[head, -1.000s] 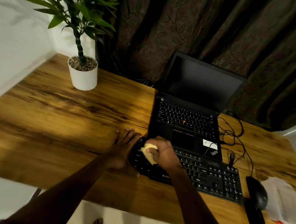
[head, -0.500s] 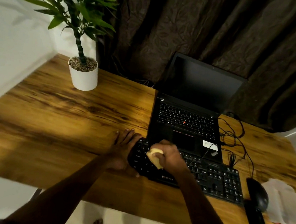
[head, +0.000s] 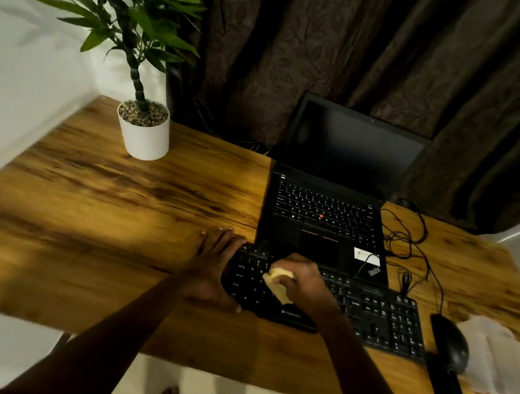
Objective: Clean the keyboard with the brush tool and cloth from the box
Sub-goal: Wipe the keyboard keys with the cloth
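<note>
A: Where's the right hand [head: 302,283]?
B: Low-middle of the frame. Its fingers are curled round a small yellow cloth [head: 277,282], pinching it & pushing it down on the keys.
A: Which keys?
B: The left part of the black keyboard [head: 377,316]. The keyboard lies across the lower middle to lower right, on the wood desk [head: 92,212].
A: & the left hand [head: 214,265]?
B: Just left of the cloth. Fingers straight, spread a bit, flat on the desk, palm touching the keyboard's left end.
A: What's near them?
B: An open black laptop [head: 323,222] sits right behind the keyboard, screen dark. Thin black wires [head: 413,240] lie in loops by its right side.
A: More to the right?
B: A black mouse [head: 449,342] just past the keyboard's right end, w/ a flat black bar [head: 449,393] under it. Next to that, at the right edge, is a pale see-through thing [head: 497,356]. Too blurry to tell what it is.
A: & far off?
B: A green plant in a white pot [head: 145,136] in the upper left, & a dark brown curtain [head: 330,44] along the top.
</note>
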Action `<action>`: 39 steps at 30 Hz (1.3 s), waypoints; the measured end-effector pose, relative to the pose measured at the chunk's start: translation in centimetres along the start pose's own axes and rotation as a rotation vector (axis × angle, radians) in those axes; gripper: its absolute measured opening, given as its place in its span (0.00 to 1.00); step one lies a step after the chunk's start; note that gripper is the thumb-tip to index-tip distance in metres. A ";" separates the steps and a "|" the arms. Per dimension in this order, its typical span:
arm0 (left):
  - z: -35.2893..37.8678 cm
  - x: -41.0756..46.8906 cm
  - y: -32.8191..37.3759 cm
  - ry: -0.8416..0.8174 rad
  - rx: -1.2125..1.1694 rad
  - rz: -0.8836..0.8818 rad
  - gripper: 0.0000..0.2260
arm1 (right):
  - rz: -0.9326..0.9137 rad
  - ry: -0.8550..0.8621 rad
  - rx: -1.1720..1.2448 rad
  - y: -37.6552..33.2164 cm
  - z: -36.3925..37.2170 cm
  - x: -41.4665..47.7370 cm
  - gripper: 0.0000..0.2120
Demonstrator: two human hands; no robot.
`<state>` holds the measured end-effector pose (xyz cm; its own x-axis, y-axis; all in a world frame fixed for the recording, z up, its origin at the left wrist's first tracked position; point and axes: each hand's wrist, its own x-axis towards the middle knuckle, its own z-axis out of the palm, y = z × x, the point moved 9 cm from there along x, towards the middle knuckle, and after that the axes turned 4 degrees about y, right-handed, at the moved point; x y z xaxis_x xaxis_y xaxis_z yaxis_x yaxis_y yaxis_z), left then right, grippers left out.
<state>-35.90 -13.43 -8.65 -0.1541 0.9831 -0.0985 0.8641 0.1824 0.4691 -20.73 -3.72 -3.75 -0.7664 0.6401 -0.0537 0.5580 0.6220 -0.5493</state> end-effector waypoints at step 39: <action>0.2 0.3 0.0 -0.002 -0.028 0.023 0.65 | 0.181 0.196 -0.026 2.9 -0.2 -3.9 0.14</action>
<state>-35.88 -13.14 -8.88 -0.1332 0.9871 -0.0886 0.8539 0.1597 0.4953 -16.07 -4.36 -4.97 -0.5784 0.8157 0.0141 0.6905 0.4987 -0.5240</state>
